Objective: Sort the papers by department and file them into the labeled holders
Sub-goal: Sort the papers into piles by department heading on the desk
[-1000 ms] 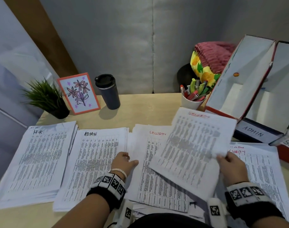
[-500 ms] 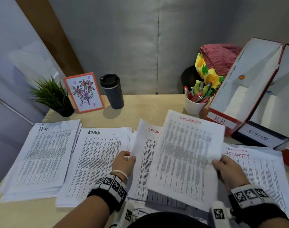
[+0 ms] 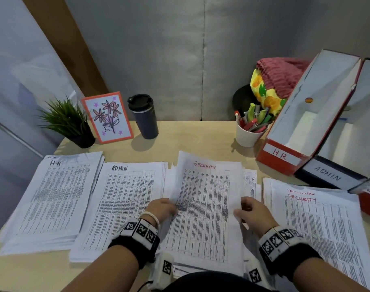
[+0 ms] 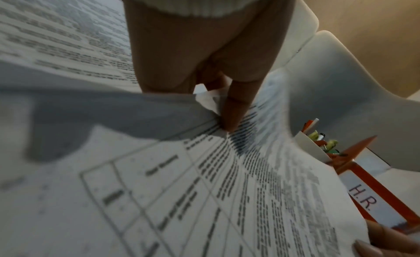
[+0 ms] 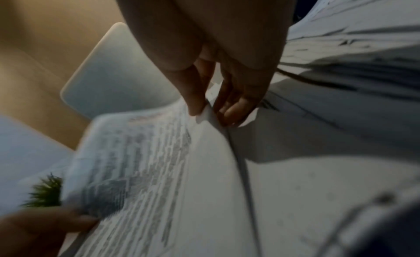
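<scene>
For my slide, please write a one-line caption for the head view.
Both hands, left hand and right hand, hold a SECURITY sheet over sorted paper stacks.

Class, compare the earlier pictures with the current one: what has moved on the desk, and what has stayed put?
The SECURITY sheet, carried in from the right, now lies over the SECURITY pile. The right hand still pinches its right edge; the left hand has taken its left edge. The H.R pile, ADMIN pile and holders stayed put.
</scene>
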`<state>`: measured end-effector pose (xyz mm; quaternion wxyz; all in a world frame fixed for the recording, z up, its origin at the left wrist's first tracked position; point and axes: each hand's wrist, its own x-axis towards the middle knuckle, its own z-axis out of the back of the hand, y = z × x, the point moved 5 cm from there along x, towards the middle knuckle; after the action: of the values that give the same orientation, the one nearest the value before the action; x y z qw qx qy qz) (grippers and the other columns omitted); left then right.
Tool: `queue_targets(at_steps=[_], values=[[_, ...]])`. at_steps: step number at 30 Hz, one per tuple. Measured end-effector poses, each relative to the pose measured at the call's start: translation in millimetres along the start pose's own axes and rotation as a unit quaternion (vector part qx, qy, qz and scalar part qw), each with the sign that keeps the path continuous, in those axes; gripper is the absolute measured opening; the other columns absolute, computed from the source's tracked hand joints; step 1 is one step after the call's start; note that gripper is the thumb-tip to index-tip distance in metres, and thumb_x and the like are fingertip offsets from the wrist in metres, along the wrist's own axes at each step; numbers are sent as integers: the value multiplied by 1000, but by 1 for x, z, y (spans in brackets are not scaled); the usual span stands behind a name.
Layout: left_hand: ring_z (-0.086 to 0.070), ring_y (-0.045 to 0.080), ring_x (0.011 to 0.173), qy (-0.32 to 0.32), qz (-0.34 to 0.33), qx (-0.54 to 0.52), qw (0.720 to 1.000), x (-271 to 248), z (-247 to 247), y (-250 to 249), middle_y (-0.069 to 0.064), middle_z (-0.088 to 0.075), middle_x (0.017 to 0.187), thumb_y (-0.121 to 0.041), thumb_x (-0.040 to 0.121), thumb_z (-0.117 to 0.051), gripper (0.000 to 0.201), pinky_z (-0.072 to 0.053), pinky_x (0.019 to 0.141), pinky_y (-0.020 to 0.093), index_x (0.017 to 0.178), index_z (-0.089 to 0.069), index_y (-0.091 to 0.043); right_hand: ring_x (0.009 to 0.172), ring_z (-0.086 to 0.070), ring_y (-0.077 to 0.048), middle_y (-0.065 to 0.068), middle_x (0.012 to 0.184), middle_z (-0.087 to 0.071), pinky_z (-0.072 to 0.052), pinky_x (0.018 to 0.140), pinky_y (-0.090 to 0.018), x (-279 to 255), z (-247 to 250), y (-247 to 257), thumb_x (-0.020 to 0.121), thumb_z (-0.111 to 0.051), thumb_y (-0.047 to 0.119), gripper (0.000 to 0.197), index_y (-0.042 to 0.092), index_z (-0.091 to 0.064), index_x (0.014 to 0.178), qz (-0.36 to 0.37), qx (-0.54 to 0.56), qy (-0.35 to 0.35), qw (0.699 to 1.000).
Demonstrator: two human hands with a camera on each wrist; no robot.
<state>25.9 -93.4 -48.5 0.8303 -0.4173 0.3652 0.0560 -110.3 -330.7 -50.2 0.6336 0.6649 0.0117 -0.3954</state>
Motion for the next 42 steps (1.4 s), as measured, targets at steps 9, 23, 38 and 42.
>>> queue_targets(at_steps=[9, 23, 38, 42], values=[[-50, 30, 120, 42, -55, -69, 995, 0, 1, 19, 2, -46, 133, 13, 83, -48, 53, -43, 95, 37, 47, -70, -19, 83, -64, -14, -7, 99, -65, -49, 58, -8, 0, -5, 1, 66, -71, 2, 18, 12, -72, 80, 8, 42, 124, 991], [-64, 19, 86, -19, -10, -92, 996, 10, 3, 11, 4, -68, 100, -37, 70, -78, 31, -52, 88, 35, 91, -65, -19, 71, -68, -16, -7, 87, -71, -53, 60, -22, 0, 16, -2, 55, -67, 12, 23, 11, -75, 76, 42, 15, 180, 983], [-52, 14, 68, -91, -107, 8, 990, 11, 12, 8, -3, -55, 64, -12, 67, -82, 53, -48, 81, 31, 107, -49, -22, 43, -50, -22, -11, 50, -54, -37, 41, -22, 8, 39, -1, 92, -54, 13, 10, 4, -56, 91, -48, -109, -55, 991], [-64, 20, 77, -87, -104, 10, 991, 9, 13, 9, 4, -68, 83, -25, 79, -72, 23, -49, 70, 26, 90, -52, -22, 35, -46, -21, -5, 36, -47, -38, 46, -25, 12, 37, 10, 93, -53, 22, 17, 6, -56, 87, -43, -169, -57, 983]])
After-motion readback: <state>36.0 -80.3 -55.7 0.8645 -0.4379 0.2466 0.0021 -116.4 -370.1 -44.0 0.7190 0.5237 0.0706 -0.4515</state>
